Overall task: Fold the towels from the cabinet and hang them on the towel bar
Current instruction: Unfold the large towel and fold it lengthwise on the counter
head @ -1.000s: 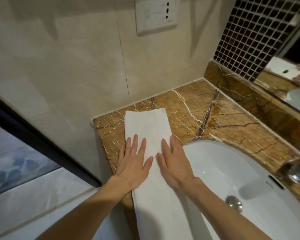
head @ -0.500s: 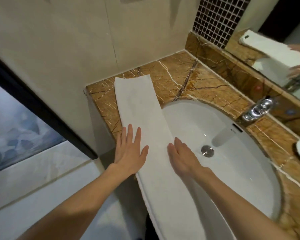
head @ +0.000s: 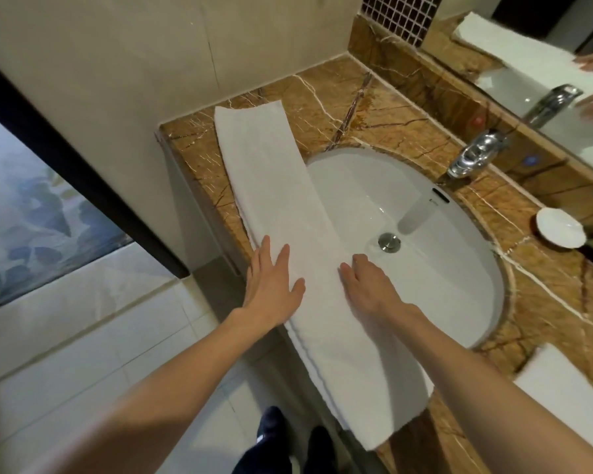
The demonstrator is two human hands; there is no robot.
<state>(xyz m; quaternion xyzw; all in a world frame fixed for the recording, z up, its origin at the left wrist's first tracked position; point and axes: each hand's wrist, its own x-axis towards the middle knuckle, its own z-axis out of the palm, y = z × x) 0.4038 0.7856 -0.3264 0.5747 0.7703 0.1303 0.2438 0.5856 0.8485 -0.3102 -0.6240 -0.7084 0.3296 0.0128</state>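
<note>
Towel, near end: the folded white towel [head: 288, 200] is laid as a long narrow strip; its near end overhangs the front edge of the marble countertop [head: 322, 97].
Left hand: the left hand [head: 271, 285] is laid flat on the strip's left edge, fingers straight and spread. Nothing is gripped.
Right hand: the right hand [head: 367, 292] is rested on the right edge, fingers only slightly bent. Nothing is pinched.
Support: the right edge is carried over the rim of the sink [head: 442, 268], so part of the strip is judged to be unsupported.
Step in hand: smoothing of the lengthwise fold is inferred; hanging is not yet done.
Method: even, flat pressure is advised, stroked along the strip, with the layered left edges kept aligned. Pressure over the basin side is best kept light so the fold is not sagged.
Long axis: it is run from near right to far left, diagonal to the counter front.
Far end: it is pointed at the tiled wall corner and lies flat on the marble.
</note>
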